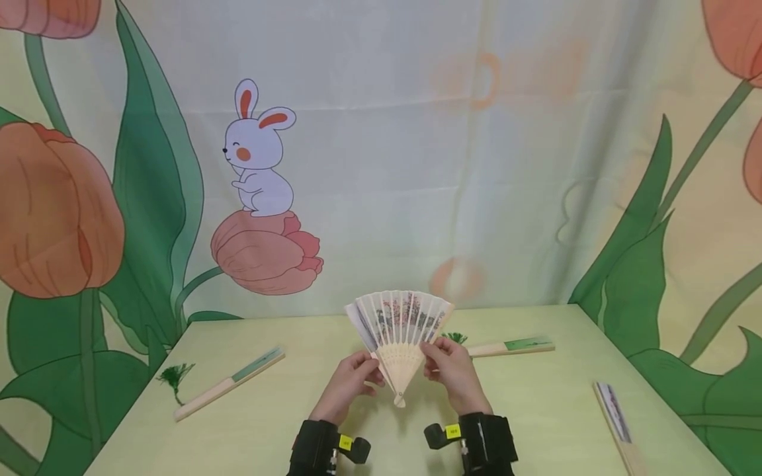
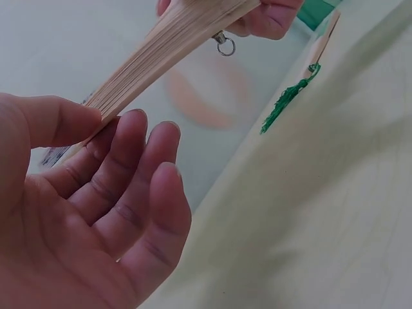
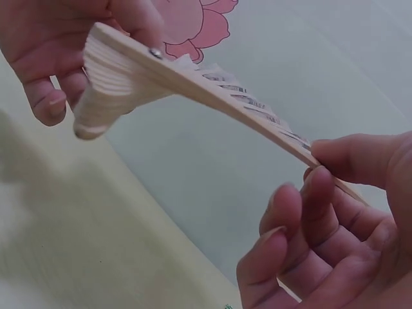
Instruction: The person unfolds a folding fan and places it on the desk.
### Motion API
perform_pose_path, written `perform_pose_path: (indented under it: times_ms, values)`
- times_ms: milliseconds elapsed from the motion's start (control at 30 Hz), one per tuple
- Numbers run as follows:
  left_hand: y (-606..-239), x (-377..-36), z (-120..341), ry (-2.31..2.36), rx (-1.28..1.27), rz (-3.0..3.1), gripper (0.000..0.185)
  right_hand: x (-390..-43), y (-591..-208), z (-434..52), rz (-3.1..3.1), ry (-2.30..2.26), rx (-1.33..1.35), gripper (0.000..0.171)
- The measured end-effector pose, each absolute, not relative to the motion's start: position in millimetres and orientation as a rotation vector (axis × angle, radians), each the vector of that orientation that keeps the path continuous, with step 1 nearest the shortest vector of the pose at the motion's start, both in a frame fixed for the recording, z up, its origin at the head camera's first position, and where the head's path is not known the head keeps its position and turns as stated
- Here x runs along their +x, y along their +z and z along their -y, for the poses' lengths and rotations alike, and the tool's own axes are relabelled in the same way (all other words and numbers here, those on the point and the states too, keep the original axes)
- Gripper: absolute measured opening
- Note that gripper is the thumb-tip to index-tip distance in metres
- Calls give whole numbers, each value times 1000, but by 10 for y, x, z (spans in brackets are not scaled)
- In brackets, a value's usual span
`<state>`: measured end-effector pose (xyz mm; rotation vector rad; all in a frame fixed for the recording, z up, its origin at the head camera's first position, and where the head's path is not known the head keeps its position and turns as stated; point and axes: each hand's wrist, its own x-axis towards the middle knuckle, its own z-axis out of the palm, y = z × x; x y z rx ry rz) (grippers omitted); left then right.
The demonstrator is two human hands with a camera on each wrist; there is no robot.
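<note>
A half-spread paper folding fan (image 1: pixel 400 327) with pale wooden ribs stands upright over the table, its pivot (image 1: pixel 399 399) pointing down. My left hand (image 1: pixel 352 381) pinches the left outer stick between thumb and forefinger; in the left wrist view the stick (image 2: pixel 154 55) runs up from that pinch and the other fingers (image 2: pixel 145 187) lie loosely curled. My right hand (image 1: pixel 450 367) pinches the right outer stick, seen in the right wrist view as a wooden slat (image 3: pixel 212 96) held by thumb and fingertips (image 3: pixel 318 174).
Three closed fans lie on the yellow-green table (image 1: pixel 286 416): one with a green tassel at the left (image 1: pixel 229 383), one behind my right hand (image 1: pixel 512 346), one at the right edge (image 1: pixel 616 416). A printed cloth backdrop (image 1: pixel 381 165) with a rabbit and tulips rises behind.
</note>
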<state>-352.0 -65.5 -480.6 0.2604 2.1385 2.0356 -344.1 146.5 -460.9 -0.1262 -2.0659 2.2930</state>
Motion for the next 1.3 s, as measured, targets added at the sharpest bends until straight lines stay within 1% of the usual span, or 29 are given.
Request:
perform_pose_path:
  times_ms: [300,900,1300]
  values:
    - [-4806,-3536,702,2068,246,-2122,20,-3447,-4594,-1489,2007,2335,-156,12]
    - [-4822,-3555,773,2087,229,-2125,21,-3437,-4577,-1512,1947,2374,-220,14]
    - [-4804,-3549,820,2158,190,-2112,21,-3404,-4519,-1544,1811,2461,-197,18]
